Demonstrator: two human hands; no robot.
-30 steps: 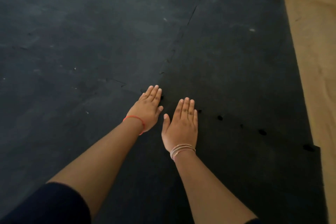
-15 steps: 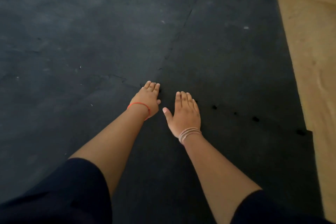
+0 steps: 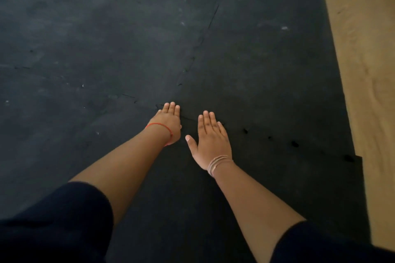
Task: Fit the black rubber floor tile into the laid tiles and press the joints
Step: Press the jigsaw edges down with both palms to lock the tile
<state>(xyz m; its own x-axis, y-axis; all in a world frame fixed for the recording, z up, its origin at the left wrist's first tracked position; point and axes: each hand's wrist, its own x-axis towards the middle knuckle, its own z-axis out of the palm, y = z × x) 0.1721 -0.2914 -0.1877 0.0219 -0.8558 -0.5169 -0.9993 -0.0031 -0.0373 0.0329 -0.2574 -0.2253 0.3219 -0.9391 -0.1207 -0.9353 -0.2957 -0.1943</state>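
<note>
Black rubber tiles cover the floor. The near tile [image 3: 277, 188] lies under my arms, and its toothed joint [image 3: 269, 137] with the far right tile [image 3: 267, 70] runs rightward with small dark gaps. Flat on the rubber near the corner where the tiles meet rests my left hand [image 3: 168, 124], with a red thread at the wrist. My right hand [image 3: 210, 137], with thin bands at the wrist, lies flat beside it, fingertips on the joint. Both palms are down and hold nothing. A second joint [image 3: 205, 34] runs away from the hands toward the wall.
Bare tan floor [image 3: 363, 60] lies along the right side of the tiles and across the far edge. The near tile's right edge sticks out past the far tile at a step [image 3: 358, 157]. Dark sleeves fill the bottom corners.
Both hands have stayed flat at the tile corner, shifting only slightly. My head has come forward and lower, so more of my arms and sleeves shows.
</note>
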